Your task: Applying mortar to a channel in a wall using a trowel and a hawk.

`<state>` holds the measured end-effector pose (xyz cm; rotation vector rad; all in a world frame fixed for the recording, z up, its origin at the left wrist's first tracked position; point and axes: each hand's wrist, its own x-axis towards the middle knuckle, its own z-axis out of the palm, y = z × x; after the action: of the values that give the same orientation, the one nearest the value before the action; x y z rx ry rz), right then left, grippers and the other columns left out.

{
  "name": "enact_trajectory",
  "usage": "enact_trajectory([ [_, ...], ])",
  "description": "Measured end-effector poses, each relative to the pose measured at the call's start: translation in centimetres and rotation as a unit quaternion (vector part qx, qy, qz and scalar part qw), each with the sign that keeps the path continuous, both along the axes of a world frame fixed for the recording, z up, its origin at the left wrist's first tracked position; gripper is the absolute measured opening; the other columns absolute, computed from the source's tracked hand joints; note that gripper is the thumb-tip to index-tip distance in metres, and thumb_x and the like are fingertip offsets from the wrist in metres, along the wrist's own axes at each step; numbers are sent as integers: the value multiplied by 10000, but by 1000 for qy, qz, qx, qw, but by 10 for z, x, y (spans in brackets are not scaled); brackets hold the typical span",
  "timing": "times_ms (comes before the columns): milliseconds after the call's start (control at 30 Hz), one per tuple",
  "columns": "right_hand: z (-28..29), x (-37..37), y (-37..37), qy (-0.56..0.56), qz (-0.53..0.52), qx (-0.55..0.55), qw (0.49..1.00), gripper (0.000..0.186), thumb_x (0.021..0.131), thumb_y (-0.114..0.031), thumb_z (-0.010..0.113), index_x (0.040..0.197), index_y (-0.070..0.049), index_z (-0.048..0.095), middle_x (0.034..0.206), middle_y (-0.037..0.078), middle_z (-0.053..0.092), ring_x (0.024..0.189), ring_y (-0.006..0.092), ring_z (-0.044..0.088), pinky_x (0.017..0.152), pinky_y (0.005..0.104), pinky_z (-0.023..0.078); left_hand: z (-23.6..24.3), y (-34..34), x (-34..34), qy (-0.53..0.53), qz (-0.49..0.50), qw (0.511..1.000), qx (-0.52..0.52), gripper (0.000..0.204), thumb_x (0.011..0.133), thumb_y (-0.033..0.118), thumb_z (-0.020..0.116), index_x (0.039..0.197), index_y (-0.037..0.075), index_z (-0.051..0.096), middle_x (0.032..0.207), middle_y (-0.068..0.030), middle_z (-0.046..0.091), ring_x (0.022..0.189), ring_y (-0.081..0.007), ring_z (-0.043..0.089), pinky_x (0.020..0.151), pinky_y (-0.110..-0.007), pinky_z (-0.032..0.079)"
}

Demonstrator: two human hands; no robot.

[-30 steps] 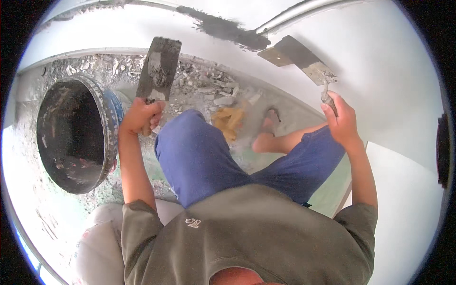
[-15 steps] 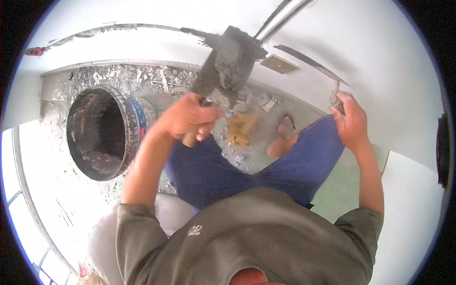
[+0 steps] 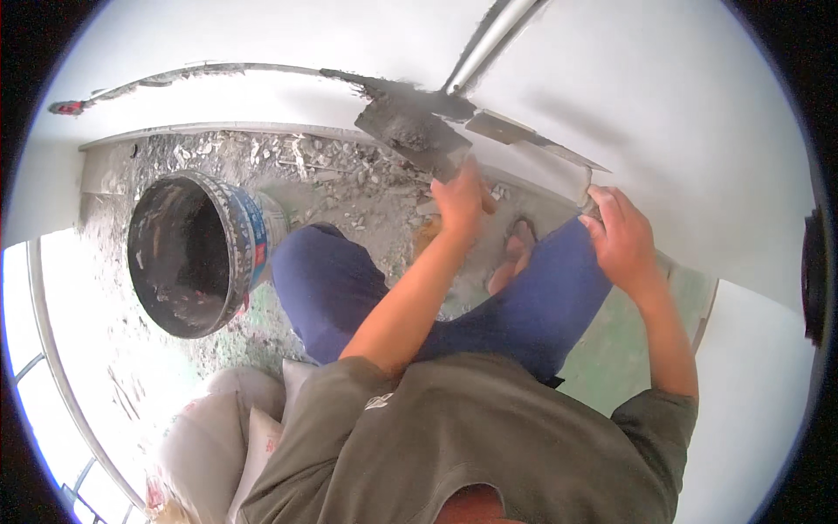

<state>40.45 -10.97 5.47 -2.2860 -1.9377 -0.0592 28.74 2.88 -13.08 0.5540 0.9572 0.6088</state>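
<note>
My left hand (image 3: 460,199) is closed round the handle of a flat rectangular hawk (image 3: 377,122). A heap of wet grey mortar (image 3: 408,134) lies on it, and the hawk's far edge is close to the mortar-smeared strip on the wall. My right hand (image 3: 621,234) grips the handle of a plastering trowel (image 3: 566,155). Its thin blade shows nearly edge-on, along the wall, and its tip reaches a tan rectangular plate (image 3: 499,127) there. Whether the blade touches the wall, I cannot tell.
A white pipe (image 3: 493,45) runs up a groove in the wall. Left of my knees a mortar-stained bucket (image 3: 234,253) lies tipped, its mouth toward me. Rubble (image 3: 323,170) covers the floor along the wall. Full sacks (image 3: 205,441) sit at lower left.
My left hand has swung right and away from me, turning the hawk beside the wall strip. The trowel in my right hand has shifted left, its blade now overlapping the tan plate.
</note>
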Motion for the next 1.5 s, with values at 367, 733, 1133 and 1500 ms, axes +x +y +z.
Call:
enact_trajectory([
  [367, -4, 0, 20, -65, 45, -39, 996, 359, 782, -108, 689, 1108, -19, 567, 940, 108, 584, 851, 288, 595, 729, 392, 504, -23, 15, 48, -25, 59, 997, 35, 259, 923, 219, 617, 856, -22, 548, 746, -87, 620, 633, -168, 568, 576, -342, 453],
  [733, -39, 27, 42, -18, 25, -36, 999, 338, 830, -134, 659, 1129, -10, 562, 981, 137, 601, 888, 325, 609, 746, 419, 506, -43, 16, 68, -64, 105, 975, 183, 188, 938, 145, 628, 1037, 4, 552, 842, -45, 620, 673, -145, 601, 591, -296, 498],
  [1133, -26, 1, 26, 9, -17, -2, 1000, 354, 820, -159, 677, 1124, -16, 566, 946, 153, 611, 852, 349, 613, 722, 431, 511, -49, 18, 64, 38, 98, 952, 289, 148, 927, 137, 632, 941, -7, 599, 789, -35, 627, 689, -129, 571, 629, -284, 469],
  [1500, -51, 3, 44, 51, -48, 3, 998, 320, 841, -173, 662, 1106, -17, 577, 947, 150, 623, 857, 350, 618, 725, 428, 509, -46, 17, 59, 66, 84, 937, 333, 224, 903, 149, 651, 1019, -23, 568, 875, -115, 621, 779, -232, 567, 725, -350, 461],
])
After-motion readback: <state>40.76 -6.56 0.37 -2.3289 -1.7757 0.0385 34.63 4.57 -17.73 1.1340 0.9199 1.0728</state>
